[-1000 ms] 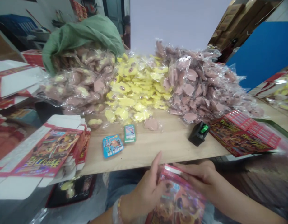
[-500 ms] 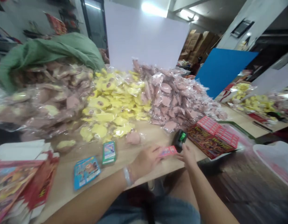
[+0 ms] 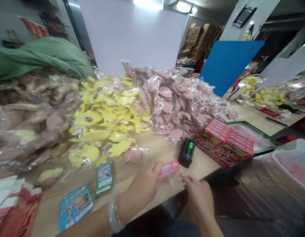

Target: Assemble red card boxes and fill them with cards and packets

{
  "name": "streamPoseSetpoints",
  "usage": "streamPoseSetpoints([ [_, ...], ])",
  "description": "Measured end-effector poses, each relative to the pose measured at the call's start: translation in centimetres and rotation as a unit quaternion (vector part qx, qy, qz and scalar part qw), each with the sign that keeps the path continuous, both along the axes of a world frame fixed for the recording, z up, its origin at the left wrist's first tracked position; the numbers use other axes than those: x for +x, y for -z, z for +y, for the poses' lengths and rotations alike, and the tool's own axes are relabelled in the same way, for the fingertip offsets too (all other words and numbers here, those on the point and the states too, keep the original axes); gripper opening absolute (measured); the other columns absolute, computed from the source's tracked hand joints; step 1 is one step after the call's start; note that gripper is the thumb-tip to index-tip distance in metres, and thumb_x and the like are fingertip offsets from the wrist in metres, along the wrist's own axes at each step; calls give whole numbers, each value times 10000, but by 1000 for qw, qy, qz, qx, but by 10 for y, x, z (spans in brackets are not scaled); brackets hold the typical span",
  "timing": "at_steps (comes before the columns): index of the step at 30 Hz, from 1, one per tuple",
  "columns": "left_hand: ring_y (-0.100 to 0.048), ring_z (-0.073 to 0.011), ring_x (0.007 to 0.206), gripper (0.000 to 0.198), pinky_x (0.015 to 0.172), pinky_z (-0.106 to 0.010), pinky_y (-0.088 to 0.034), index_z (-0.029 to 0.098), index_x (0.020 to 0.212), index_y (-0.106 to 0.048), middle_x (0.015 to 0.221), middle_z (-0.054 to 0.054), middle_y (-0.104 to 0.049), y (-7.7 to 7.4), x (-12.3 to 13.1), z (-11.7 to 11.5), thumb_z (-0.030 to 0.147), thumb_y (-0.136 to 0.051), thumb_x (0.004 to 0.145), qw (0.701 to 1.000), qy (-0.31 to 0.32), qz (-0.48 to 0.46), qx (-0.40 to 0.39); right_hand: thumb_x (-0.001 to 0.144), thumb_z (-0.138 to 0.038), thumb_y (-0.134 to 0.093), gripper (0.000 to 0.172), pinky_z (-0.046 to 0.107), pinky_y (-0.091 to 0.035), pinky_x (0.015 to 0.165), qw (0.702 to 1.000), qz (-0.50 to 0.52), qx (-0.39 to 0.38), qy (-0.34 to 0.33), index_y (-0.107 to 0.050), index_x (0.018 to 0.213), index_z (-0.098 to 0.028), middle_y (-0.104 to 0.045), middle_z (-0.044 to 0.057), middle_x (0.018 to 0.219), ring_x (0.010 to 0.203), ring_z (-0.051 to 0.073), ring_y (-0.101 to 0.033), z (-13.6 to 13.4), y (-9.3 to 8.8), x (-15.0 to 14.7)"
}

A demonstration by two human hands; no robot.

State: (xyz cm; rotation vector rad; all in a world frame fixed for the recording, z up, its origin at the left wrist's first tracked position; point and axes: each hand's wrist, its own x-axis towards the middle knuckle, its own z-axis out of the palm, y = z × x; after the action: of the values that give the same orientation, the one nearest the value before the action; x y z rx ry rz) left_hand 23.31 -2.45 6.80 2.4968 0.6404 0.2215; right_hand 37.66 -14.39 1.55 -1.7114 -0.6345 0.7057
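Observation:
My left hand (image 3: 141,192) is shut on a small pink printed card (image 3: 169,168) just above the near edge of the wooden table (image 3: 157,152). A beaded bracelet and a pale bangle (image 3: 112,214) circle that wrist. My right hand (image 3: 197,200) is close to the card's right end and holds nothing that I can see. Just beyond the card stands a black device with a green switch (image 3: 187,152). To the left lie a green-edged card (image 3: 104,178) and a blue card (image 3: 75,208). Heaps of plastic-wrapped yellow pieces (image 3: 105,118) and pink pieces (image 3: 174,102) fill the table's far side.
Red printed flat boxes (image 3: 225,143) lie at the table's right, beside a green-rimmed tray (image 3: 251,138). A green sack (image 3: 36,56) drapes over the left heap. A white basket (image 3: 293,161) sits at the right. Another table with wrapped pieces (image 3: 263,93) stands beyond.
A second ago both hands held a red printed packet low near my lap. Now the pink card is up at the table edge, the packet is out of view, and the view has tilted up.

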Motion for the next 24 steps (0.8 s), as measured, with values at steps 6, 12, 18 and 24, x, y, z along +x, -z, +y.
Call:
streamPoseSetpoints([
  [6,-584,-224,836,241,693,-337,-481,157,1089,-459,976,-83,-590,0,2,-22,143,-385,860,999,12,28,32,733,-432,-595,364,260,-366,478,989,137,41,19,-393,518,-220,-387,-23,502,496,136,-396,5,-34,-54],
  [12,-574,-223,890,263,746,-336,-472,157,1114,-452,1014,-91,-585,-12,-17,-43,140,-408,855,998,11,23,59,701,-527,-563,347,313,-417,555,997,-30,-46,55,-515,753,-187,-528,27,640,597,194,-500,-10,-3,-46],
  [18,-590,-148,883,312,763,-229,-473,234,1170,-428,1042,-24,-602,-45,-54,-34,284,-465,864,994,50,-75,-55,643,-556,-585,492,374,-456,739,968,-231,-73,-59,-580,950,-172,-648,85,842,840,282,-589,-34,-1,-34],
  [24,-442,-292,1173,495,967,-433,-368,157,1177,-425,1249,-157,-484,35,-148,5,303,-629,751,979,-205,3,8,733,-501,-495,561,462,-432,783,949,-258,-162,-83,-527,1109,-87,-625,182,975,955,355,-558,41,34,-21],
])
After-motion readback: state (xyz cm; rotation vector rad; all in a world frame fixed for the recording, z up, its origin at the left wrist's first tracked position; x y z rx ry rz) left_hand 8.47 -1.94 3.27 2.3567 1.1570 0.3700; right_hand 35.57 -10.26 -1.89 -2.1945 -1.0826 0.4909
